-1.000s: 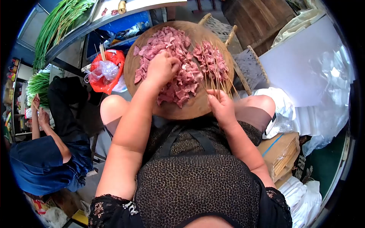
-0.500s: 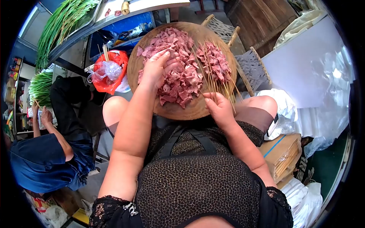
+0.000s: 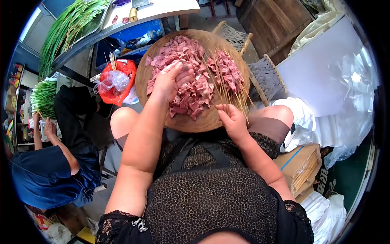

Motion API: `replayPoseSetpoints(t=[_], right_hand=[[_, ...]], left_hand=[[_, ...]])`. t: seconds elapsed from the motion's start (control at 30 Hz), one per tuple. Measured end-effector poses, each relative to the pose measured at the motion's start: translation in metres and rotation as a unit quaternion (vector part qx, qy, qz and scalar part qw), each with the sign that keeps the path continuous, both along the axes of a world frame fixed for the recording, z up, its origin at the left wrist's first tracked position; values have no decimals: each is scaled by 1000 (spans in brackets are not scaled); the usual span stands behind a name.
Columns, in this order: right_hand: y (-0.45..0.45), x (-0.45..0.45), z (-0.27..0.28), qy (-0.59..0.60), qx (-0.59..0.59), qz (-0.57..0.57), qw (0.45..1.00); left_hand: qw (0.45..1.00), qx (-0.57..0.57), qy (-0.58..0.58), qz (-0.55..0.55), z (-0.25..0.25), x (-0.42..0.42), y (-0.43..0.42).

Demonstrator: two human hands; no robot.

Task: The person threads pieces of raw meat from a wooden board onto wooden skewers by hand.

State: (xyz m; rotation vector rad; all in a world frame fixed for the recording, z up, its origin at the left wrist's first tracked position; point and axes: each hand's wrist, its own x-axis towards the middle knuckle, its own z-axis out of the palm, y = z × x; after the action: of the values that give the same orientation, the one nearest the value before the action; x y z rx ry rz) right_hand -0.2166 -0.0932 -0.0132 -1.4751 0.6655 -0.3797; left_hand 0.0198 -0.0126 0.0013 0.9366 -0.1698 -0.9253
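Holding a thin stick [image 3: 213,104] between thumb and fingers, the right hand [image 3: 232,121] in the head view has skewered meat [image 3: 228,72] just beyond it on a round board [image 3: 199,126]. Within the last second the left hand [image 3: 170,80], over loose meat [image 3: 196,97], has turned its palm into view, which suggests its rummaging there has paused; the fingers curl loosely, though whether they grip a piece is hard to tell. Beyond the left hand are a red bag [image 3: 129,72] and a tabletop [image 3: 162,7] bearing green stalks [image 3: 67,34]; beyond the right, a woven seat [image 3: 268,75].
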Motion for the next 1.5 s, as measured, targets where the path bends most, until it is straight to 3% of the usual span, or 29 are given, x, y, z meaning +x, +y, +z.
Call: replayPoseSetpoints(t=[0.33,0.5,0.63,0.73,0.83,0.87,0.97,1.17,1.23,1.33,1.37,1.43,1.5], right_hand=[[5,4,-9,-22,-49,-19,998],[2,7,-2,-27,-5,-22,999],[0,9,-3,-30,7,-12,999],[8,16,0,-28,57,19,998],[17,19,16,27,148,51,987],[17,17,19,49,162,73,983],[21,17,-1,15,139,79,987],[25,23,2,2,83,48,995],[22,24,1,-7,76,36,996],[5,14,9,-8,101,-13,995],[-1,12,5,-17,87,-31,996],[-10,6,7,-35,116,-40,992],[-12,3,5,-54,138,-40,988]], left_hand=[[998,-15,17,-61,-4,-11,0],[996,18,15,-88,-3,-20,-2],[996,-22,12,-80,-2,-26,-6],[983,-138,101,-64,-3,-38,-12],[993,-109,51,-7,-9,-33,-14],[986,-132,96,17,-21,-25,-14],[982,-126,125,68,-23,-28,-15],[989,-95,105,42,-14,-58,-18],[992,-105,67,-15,-15,-61,-17],[999,28,-15,-28,13,-43,-11],[984,50,-173,-3,1,-18,-7],[886,155,-434,59,-11,25,5],[854,249,-452,60,-11,42,13]])
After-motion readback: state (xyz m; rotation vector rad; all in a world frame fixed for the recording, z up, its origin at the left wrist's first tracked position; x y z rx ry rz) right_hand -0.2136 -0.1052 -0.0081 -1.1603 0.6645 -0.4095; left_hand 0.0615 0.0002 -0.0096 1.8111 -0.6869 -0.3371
